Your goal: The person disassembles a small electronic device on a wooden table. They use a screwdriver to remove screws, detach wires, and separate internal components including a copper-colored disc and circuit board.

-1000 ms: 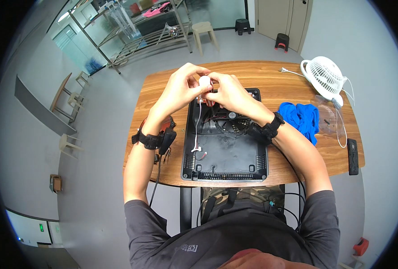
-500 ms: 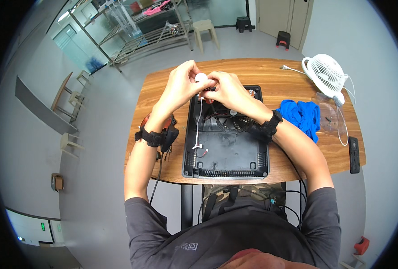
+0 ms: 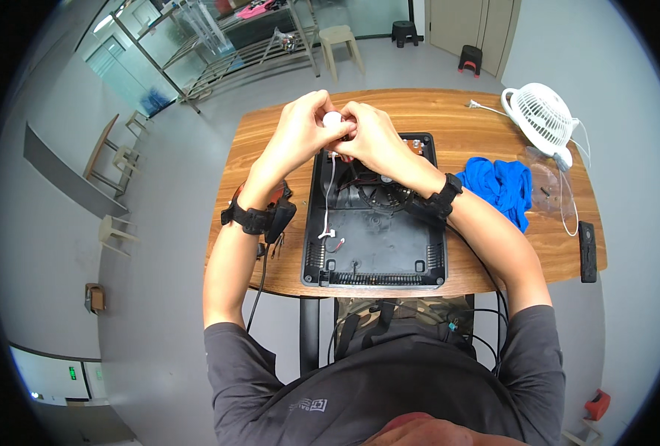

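Note:
Above the far end of an open black plastic housing (image 3: 374, 249), my left hand (image 3: 302, 125) and my right hand (image 3: 371, 137) meet with fingers closed. Between them is a small white round piece (image 3: 332, 120), which the left fingers and thumb pinch. My right fingertips press in beside it; what they grip is hidden. Inside the housing sit a round black fan (image 3: 386, 198) and, at the far right corner, part of a circuit board (image 3: 415, 146). A white cable (image 3: 328, 204) with a connector runs down from under my hands across the housing floor.
To the right lie a blue cloth (image 3: 496, 187), a clear plastic tray (image 3: 545, 189) with small dark parts, a white fan (image 3: 542, 115) with its cord, and a black bar-shaped object (image 3: 587, 251). A red and black object (image 3: 276, 195) is partly hidden behind my left wrist.
My hands have shifted slightly and the right one has turned a little around the white piece. The whole view has moved a little. Both hands stay together over the housing.

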The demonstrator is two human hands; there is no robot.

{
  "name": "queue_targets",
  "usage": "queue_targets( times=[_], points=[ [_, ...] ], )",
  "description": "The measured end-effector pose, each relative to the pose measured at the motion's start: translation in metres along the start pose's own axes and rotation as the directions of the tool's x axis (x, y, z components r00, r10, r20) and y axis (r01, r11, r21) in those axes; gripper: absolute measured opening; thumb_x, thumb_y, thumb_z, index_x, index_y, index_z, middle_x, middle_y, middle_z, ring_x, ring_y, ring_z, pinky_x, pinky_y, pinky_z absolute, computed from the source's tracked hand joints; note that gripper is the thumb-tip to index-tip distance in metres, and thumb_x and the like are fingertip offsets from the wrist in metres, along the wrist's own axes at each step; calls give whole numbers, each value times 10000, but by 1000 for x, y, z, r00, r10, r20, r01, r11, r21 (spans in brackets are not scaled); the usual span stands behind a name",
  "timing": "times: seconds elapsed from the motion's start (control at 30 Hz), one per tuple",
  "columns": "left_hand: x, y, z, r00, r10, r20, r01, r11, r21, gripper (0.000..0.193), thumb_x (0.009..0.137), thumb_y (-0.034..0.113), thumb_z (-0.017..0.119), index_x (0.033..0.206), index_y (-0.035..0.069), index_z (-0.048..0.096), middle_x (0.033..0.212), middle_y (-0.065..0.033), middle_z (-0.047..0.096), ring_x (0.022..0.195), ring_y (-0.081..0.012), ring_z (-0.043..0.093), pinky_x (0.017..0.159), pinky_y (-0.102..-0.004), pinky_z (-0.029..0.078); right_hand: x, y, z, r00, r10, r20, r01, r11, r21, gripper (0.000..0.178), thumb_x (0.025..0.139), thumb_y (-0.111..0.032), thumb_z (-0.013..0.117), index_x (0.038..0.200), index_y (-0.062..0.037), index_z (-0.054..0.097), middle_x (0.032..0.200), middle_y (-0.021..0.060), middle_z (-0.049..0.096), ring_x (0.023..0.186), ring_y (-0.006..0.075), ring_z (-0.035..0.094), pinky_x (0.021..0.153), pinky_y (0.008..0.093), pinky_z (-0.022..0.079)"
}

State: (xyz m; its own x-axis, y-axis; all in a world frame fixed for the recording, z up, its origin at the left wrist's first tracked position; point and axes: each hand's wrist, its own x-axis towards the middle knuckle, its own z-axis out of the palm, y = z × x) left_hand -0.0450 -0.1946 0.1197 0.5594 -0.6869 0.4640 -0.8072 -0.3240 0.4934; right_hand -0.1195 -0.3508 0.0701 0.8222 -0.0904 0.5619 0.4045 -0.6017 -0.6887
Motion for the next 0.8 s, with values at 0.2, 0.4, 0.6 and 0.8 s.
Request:
queue_targets(
  times=[0.2, 0.4, 0.6, 0.8],
  points=[
    [-5, 1, -11, 996, 53, 72, -38, 979, -199, 264, 896, 165, 788, 1078, -9, 707, 889, -55, 682, 677, -70, 617, 577, -237, 497, -3, -5, -7, 990, 87, 108, -101, 987, 126, 466, 819, -140, 786, 1155, 103, 574, 986, 262, 722, 946, 377, 725, 808, 421, 576],
    [-3, -4, -5, 996, 62, 57, -50, 982, -184, 274, 883, 151, 797, 1068, -23, 696, 892, -54, 680, 682, -72, 610, 601, -238, 505, -5, 10, -3, 998, 33, 60, -38, 995, 88, 533, 787, -114, 789, 1234, 65, 561, 842, 120, 716, 792, 161, 727, 697, 316, 568],
    [-1, 7, 0, 997, -67, -28, 69, 995, 67, 407, 807, 255, 878, 797, 6, 556, 764, -24, 634, 664, -82, 576, 596, -254, 491, 0, 5, -9, 983, 142, 117, -155, 982, 110, 476, 784, -155, 809, 1130, 104, 610, 926, 208, 726, 808, 322, 734, 728, 386, 587],
    [-5, 8, -6, 998, 39, -54, -44, 993, -110, 295, 863, 224, 830, 987, -7, 696, 853, -46, 669, 678, -90, 605, 617, -254, 503, -1, 0, -11, 985, 136, 103, -145, 986, 85, 460, 793, -157, 796, 1133, 102, 627, 859, 210, 726, 829, 322, 744, 749, 403, 587]
  ],
)
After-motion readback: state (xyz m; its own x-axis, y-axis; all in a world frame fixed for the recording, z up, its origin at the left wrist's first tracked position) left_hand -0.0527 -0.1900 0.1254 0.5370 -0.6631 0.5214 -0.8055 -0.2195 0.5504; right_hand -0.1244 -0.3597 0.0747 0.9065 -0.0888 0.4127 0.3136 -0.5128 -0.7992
